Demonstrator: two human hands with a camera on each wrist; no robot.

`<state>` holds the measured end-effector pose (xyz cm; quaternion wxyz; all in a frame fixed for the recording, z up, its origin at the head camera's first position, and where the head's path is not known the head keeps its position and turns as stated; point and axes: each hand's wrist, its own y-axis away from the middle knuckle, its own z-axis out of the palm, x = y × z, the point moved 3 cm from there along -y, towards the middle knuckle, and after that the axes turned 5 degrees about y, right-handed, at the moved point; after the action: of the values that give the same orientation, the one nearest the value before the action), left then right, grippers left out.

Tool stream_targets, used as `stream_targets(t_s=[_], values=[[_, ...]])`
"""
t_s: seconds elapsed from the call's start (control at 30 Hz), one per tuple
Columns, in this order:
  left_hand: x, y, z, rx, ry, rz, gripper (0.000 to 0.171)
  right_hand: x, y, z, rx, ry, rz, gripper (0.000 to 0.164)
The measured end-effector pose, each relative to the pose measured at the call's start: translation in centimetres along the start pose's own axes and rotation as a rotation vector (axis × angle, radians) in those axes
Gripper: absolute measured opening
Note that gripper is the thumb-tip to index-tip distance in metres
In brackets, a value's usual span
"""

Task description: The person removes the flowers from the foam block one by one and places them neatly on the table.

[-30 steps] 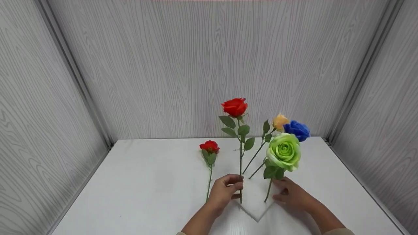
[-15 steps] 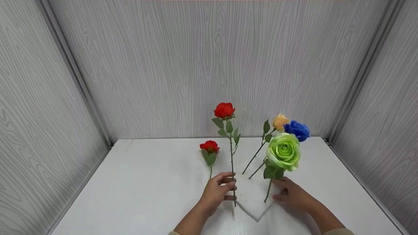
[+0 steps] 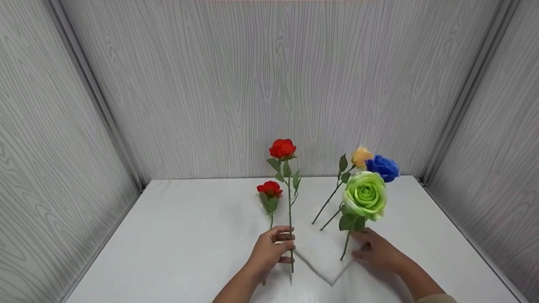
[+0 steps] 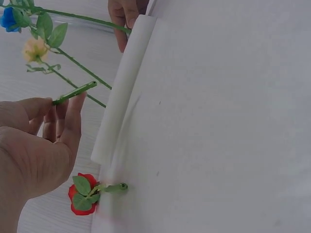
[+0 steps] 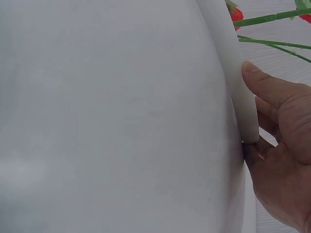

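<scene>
A red rose (image 3: 282,148) stands upright in my left hand (image 3: 266,251), which pinches its green stem low down between thumb and fingers. In the left wrist view the stem's lower end (image 4: 75,93) sticks out free, apart from the white block (image 4: 121,92). At the block's right side my right hand (image 3: 379,252) holds its edge, thumb against one face and fingers round the other in the right wrist view. Stems of a green rose (image 3: 365,195), a blue rose (image 3: 383,168) and a yellow rose (image 3: 361,157) meet the block. Where their ends sit inside is hidden.
Another red rose (image 3: 269,189) lies on the white table (image 3: 189,235), just behind and left of my left hand, its stem partly covered. Grey wood-grained panels enclose the table at the back (image 3: 269,84), left (image 3: 42,147) and right (image 3: 497,160).
My left hand has moved left and slightly toward me with the red rose, from above the block to beyond its left edge. My right hand and the other flowers stay in place.
</scene>
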<state>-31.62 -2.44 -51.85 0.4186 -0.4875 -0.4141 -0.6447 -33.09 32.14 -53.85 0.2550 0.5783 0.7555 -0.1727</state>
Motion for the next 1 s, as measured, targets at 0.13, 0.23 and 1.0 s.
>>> stream_targets(t_s=[0.13, 0.23, 1.0], values=[[0.0, 0.1, -0.4, 0.006, -0.002, 0.001, 0.043, 0.1, -0.1, 0.2, 0.007, -0.016, 0.032, 0.074], [0.1, 0.3, -0.6, 0.014, -0.011, -0.009, 0.043, 0.2, -0.1, 0.3, 0.008, -0.024, 0.047, 0.074], [0.2, 1.6, -4.7, 0.042, -0.086, -0.063, 0.046, 0.0, 0.0, 0.0, 0.009, 0.005, 0.004, 0.072]])
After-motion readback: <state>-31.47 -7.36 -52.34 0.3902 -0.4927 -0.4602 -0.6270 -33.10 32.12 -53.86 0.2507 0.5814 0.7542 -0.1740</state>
